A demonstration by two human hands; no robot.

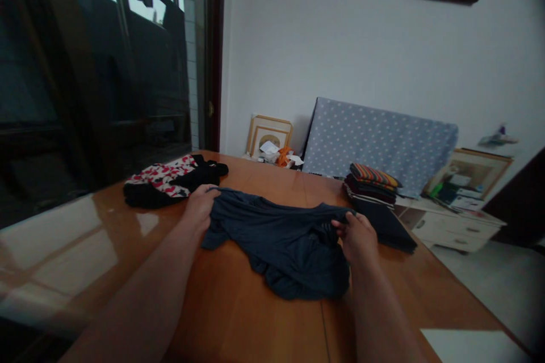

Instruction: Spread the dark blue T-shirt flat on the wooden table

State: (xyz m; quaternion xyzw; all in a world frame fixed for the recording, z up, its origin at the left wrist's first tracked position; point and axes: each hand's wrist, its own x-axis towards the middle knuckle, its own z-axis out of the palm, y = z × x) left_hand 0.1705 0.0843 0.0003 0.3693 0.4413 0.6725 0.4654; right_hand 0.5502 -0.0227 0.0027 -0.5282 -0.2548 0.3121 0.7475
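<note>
A dark blue-grey garment, perhaps a shirt, is stretched between my two hands over the wooden table. My left hand pinches its upper left corner. At the upper right edge, my right hand grips the cloth between thumb and fingers. The upper edge runs fairly taut from hand to hand, while the lower part lies bunched and wrinkled on the tabletop, mostly toward the right. Folds hide the garment's exact shape.
Beyond my left hand lies a heap of black and red-patterned cloth. A stack of folded clothes, striped on top, stands behind my right hand, beside a dark folded cloth. Past the table are a dotted cover and a white cabinet.
</note>
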